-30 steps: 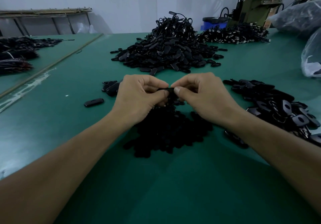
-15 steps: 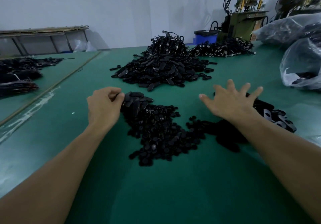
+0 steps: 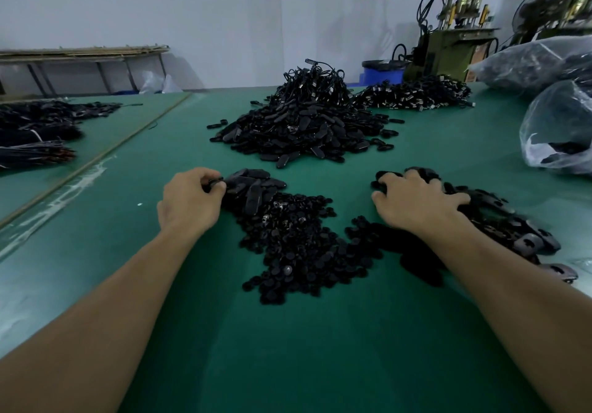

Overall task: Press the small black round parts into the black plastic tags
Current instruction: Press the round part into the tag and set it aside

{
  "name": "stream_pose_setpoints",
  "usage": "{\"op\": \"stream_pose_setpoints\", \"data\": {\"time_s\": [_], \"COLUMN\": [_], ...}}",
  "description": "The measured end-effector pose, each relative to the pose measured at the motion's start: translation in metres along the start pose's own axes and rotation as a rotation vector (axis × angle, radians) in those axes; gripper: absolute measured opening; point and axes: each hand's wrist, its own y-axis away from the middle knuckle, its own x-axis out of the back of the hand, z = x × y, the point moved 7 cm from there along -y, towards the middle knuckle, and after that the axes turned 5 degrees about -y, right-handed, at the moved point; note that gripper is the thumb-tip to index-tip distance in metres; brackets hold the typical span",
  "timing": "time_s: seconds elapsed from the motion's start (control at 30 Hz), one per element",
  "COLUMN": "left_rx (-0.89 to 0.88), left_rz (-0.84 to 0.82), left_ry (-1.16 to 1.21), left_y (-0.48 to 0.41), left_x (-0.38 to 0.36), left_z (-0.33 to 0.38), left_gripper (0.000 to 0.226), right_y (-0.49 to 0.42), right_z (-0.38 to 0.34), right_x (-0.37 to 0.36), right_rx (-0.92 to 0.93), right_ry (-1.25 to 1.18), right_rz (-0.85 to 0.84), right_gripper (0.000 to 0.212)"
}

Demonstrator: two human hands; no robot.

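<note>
A heap of small black round parts [image 3: 288,246] lies on the green table [image 3: 288,348] between my arms. My left hand [image 3: 192,203] pinches a black plastic tag [image 3: 216,184] at the left edge of a small stack of tags [image 3: 256,185]. On the right, a spread of black tags with open holes [image 3: 499,223] runs toward the table edge. My right hand [image 3: 416,203] lies on its far end, fingers curled down into the tags, fingertips partly hidden among them.
A big mound of black tags with cords [image 3: 304,124] sits behind the work spot, with another pile [image 3: 413,95] at the back right. Clear plastic bags [image 3: 560,124] stand at the right. A machine [image 3: 455,44] and a blue bucket [image 3: 381,71] stand beyond. More black parts [image 3: 38,124] lie at the left.
My hands parted from the middle: the left carried a tag to the left stack, and the right spread over the right pile, then dropped and curled into it.
</note>
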Motion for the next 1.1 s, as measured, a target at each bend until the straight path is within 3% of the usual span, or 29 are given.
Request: {"op": "stream_pose_setpoints", "data": {"time_s": [0.37, 0.6, 0.67, 0.77, 0.87, 1.1], "left_rx": [-0.229, -0.533, -0.592, -0.656, -0.68, -0.601], "left_rz": [0.047, 0.082, 0.047, -0.021, -0.058, -0.05], "left_ry": [-0.003, 0.06, 0.096, 0.091, 0.08, 0.166], "left_y": [0.002, 0.039, 0.053, 0.07, 0.076, 0.073], "left_x": [-0.001, 0.001, -0.002, -0.009, -0.013, -0.013], "left_z": [0.019, 0.072, 0.085, 0.098, 0.102, 0.098], "left_gripper": [0.023, 0.013, 0.013, 0.016, 0.014, 0.011], "right_y": [0.026, 0.031, 0.031, 0.029, 0.029, 0.03], "right_z": [-0.031, -0.029, -0.027, -0.025, -0.03, -0.031], "right_x": [0.008, 0.026, 0.029, 0.024, 0.018, 0.024], "right_rx": [0.372, 0.45, 0.445, 0.416, 0.449, 0.534], "right_ry": [-0.177, -0.287, -0.311, -0.235, -0.196, -0.393], "right_rz": [-0.026, 0.179, 0.203, 0.151, 0.109, 0.19], "right_gripper": [0.041, 0.012, 0.013, 0.034, 0.031, 0.011]}}
